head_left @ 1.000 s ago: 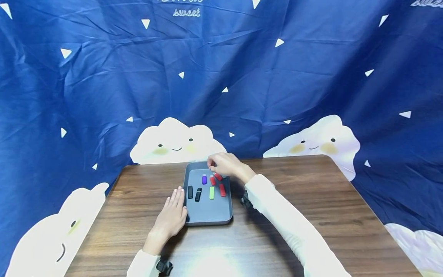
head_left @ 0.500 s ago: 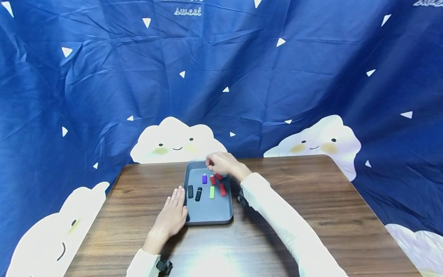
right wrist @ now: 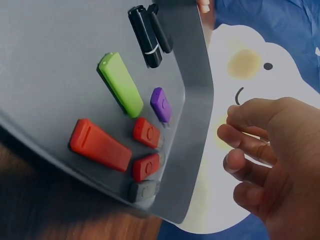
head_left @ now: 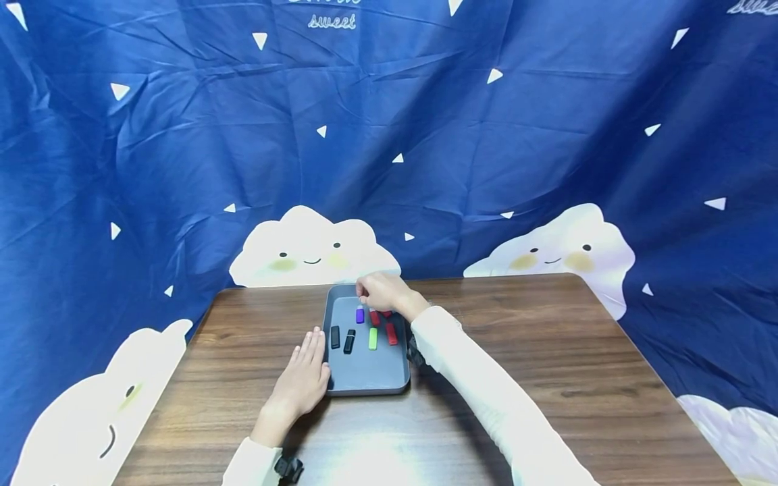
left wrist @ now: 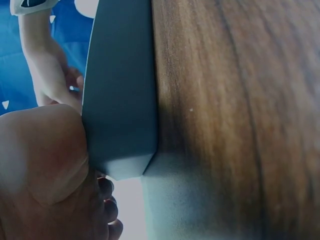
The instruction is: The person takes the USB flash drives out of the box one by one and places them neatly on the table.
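A grey tray [head_left: 367, 378] holds several USB sticks. My left hand [head_left: 300, 381] lies with straight fingers against the tray's left side. Over the tray's far end hovers my right hand [head_left: 384, 291], just beyond the purple USB stick [head_left: 360, 316]. In the right wrist view its fingers [right wrist: 239, 162] are loosely bent, hold nothing and stay apart from the sticks. That view shows a green stick [right wrist: 121, 85], a long red stick [right wrist: 100, 145], two short red sticks [right wrist: 146, 132], a grey stick [right wrist: 144, 191] and a pair of black ones [right wrist: 145, 37].
The tray stands on a brown wooden table [head_left: 516, 364], near its far edge. Behind the table hangs a blue curtain [head_left: 425, 135] printed with white clouds. A dark wrist device [head_left: 288, 467] sits on my left wrist.
My right hand has shifted slightly left and nearer, towards the purple USB stick, and now covers more of the short red ones. The left hand and the sticks stay in place.
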A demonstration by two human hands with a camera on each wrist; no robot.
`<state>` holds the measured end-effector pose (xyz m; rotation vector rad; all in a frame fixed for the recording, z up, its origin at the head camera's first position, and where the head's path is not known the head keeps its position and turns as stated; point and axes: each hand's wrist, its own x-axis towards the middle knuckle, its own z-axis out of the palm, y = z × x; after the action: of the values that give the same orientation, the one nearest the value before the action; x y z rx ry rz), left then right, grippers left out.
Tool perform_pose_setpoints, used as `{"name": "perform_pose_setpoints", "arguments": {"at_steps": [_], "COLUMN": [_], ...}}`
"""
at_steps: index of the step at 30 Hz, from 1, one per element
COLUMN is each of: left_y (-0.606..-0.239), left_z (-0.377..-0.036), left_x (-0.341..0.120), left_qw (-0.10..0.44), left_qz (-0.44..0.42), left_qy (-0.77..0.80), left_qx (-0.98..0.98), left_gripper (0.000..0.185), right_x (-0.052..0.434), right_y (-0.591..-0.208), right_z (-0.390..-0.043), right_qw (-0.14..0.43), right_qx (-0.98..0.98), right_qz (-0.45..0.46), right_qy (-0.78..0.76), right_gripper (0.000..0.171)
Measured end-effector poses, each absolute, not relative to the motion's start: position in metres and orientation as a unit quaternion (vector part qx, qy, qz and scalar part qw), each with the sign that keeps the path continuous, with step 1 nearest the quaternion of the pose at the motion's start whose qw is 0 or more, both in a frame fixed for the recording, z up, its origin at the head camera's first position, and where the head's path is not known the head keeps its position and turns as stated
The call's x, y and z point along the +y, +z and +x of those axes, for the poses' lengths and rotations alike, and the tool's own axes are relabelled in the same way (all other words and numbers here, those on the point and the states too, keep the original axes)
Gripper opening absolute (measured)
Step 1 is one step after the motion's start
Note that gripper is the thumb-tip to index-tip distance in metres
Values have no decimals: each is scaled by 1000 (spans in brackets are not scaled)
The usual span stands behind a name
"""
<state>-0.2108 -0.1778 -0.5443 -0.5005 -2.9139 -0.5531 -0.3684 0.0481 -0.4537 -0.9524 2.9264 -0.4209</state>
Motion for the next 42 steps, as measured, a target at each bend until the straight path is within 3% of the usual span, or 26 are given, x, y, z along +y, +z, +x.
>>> {"name": "perform_pose_setpoints", "arguments": {"at_steps": [5,22,42], "left_y": [-546,-555,-539], "left_z": [-212,-217,-209], "left_x": [-178,-180,-174], "left_qw": [66,52,45], "left_qz": [-160,-156,-149], "left_qy": [-164,-137,-177], "left_qx": [-971,-977,-972], "left_gripper": [63,65,63], "right_x": [45,38,35], "right_y": [-458,-479,-497], "right_z": [-369,-367,-365], "right_qw": [18,37,58], "right_qx": [944,956,962], "right_qz": [-303,-263,-251], "right_qy": [-126,-125,-86], "right_gripper": [4,32,57]}}
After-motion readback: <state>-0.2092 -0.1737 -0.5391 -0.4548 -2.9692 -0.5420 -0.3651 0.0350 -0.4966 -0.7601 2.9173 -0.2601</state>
